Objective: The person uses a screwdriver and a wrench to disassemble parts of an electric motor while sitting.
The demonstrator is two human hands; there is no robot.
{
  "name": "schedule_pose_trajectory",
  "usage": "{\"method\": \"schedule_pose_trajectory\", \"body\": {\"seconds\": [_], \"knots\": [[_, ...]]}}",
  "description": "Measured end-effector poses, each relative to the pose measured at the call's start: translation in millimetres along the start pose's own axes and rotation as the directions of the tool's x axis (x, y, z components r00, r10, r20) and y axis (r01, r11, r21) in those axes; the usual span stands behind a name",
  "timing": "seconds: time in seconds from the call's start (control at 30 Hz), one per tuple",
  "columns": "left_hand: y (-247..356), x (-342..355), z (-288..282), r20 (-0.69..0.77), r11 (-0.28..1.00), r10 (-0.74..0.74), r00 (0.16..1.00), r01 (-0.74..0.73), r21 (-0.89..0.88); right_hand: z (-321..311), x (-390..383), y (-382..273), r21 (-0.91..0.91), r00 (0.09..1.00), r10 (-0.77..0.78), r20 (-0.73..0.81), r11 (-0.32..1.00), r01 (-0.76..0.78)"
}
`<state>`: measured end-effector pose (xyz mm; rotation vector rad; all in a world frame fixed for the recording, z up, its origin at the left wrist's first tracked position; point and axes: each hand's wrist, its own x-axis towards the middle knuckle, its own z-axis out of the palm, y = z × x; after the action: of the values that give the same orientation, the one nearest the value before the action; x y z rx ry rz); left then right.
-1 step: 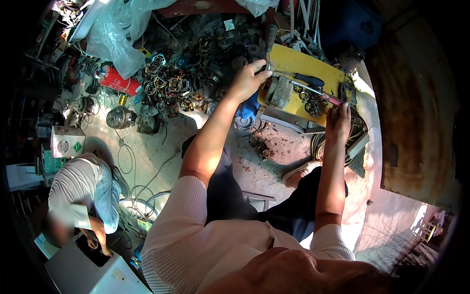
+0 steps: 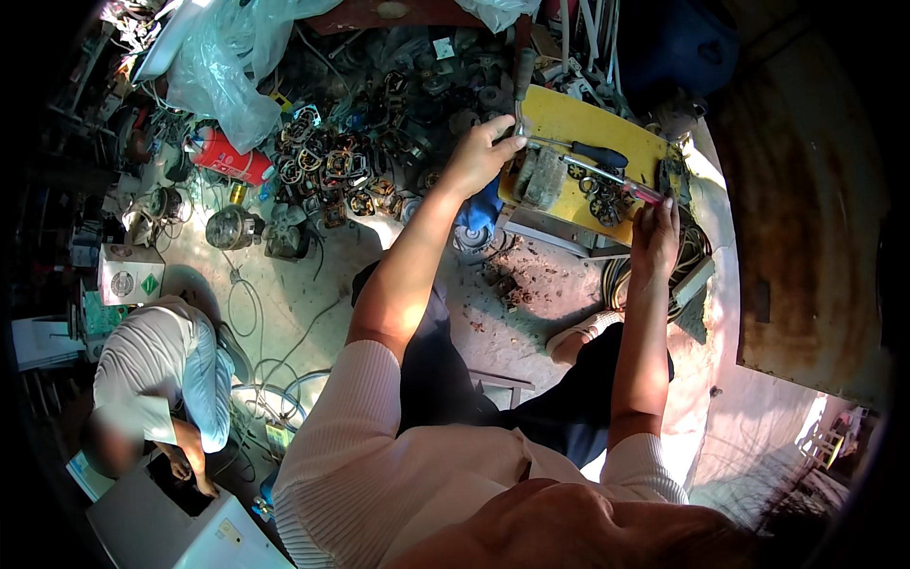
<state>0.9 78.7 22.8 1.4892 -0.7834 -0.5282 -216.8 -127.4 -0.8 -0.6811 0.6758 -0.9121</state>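
My right hand (image 2: 656, 235) is closed round the pink-red handle of a screwdriver (image 2: 648, 195). Its bright shaft points left across a yellow work board (image 2: 559, 112). At the board's left edge, my left hand (image 2: 479, 156) has thumb and forefinger at the metal end of an upright tool with a dark, worn handle (image 2: 524, 74); its kind is unclear. A grey, worn block (image 2: 544, 178) sits just right of that hand. Behind the screwdriver lies another screwdriver with a black handle (image 2: 599, 154). Small dark round parts (image 2: 607, 202) rest on the board under the shaft.
Several motor windings (image 2: 332, 175) are heaped at the far left, near a red cylinder (image 2: 230, 157) and clear plastic sheeting (image 2: 223, 85). Loose cables (image 2: 251, 313) cross the floor. At left a person (image 2: 156, 370) bends over a white box (image 2: 190, 526). A rusty panel (image 2: 806, 209) stands at right.
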Motion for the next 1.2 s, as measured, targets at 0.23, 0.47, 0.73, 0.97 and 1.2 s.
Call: {"method": "schedule_pose_trajectory", "body": {"seconds": [0.23, 0.47, 0.73, 0.97, 1.2], "knots": [[-27, 5, -3, -0.080, 0.999, 0.006, 0.997, -0.003, 0.033, 1, 5, 4, 0.059, 0.993, -0.069, 0.093, 0.996, 0.064], [-5, 0, -1, -0.041, 1.000, 0.008, 0.999, -0.007, 0.027, 13, -9, -5, -0.068, 0.998, 0.031, -0.049, 0.997, -0.034], [-1, -1, 0, -0.014, 1.000, 0.015, 1.000, -0.015, 0.001, 13, -6, -1, 0.035, 0.989, -0.114, 0.098, 0.993, 0.111], [-7, 0, -3, -0.011, 1.000, 0.021, 1.000, -0.021, 0.016, 21, -14, -6, -0.120, 0.998, 0.017, -0.064, 0.992, -0.025], [-6, 2, 2, -0.037, 1.000, 0.022, 0.999, -0.023, -0.012, 11, -7, -5, 0.004, 0.997, -0.067, 0.044, 0.998, 0.067]]}}
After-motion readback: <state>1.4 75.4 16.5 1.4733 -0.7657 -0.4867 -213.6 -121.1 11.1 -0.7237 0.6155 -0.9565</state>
